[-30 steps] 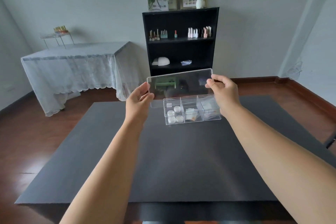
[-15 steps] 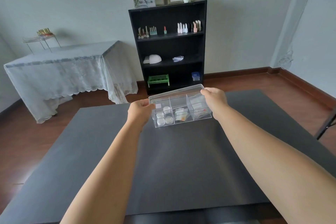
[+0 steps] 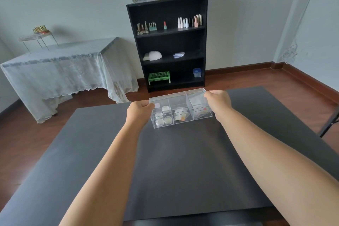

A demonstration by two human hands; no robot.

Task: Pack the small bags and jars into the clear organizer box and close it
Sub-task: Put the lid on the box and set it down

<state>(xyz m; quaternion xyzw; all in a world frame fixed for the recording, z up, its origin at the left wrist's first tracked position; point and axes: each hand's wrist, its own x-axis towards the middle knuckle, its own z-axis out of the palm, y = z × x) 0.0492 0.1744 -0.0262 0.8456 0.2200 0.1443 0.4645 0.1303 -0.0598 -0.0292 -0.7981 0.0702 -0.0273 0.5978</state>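
The clear organizer box (image 3: 190, 122) stands on the dark table (image 3: 174, 170) near its far edge. It has three compartments. Several small white jars (image 3: 163, 117) fill the left one, small bags (image 3: 180, 113) lie in the middle one, and a clear bag (image 3: 199, 105) lies in the right one. The clear lid (image 3: 176, 96) lies flat on top of the box. My left hand (image 3: 138, 111) grips the lid's left end. At the right end, my right hand (image 3: 218, 101) grips the lid too.
A black bookshelf (image 3: 170, 42) with nail polish bottles, a green rack and a blue box stands against the far wall. To the left is a table under a white lace cloth (image 3: 64, 71). A dark table leg (image 3: 328, 124) shows at the right.
The lid, held tilted up above the box a second ago, has come down flat onto the box. Both hands have kept hold of its ends.
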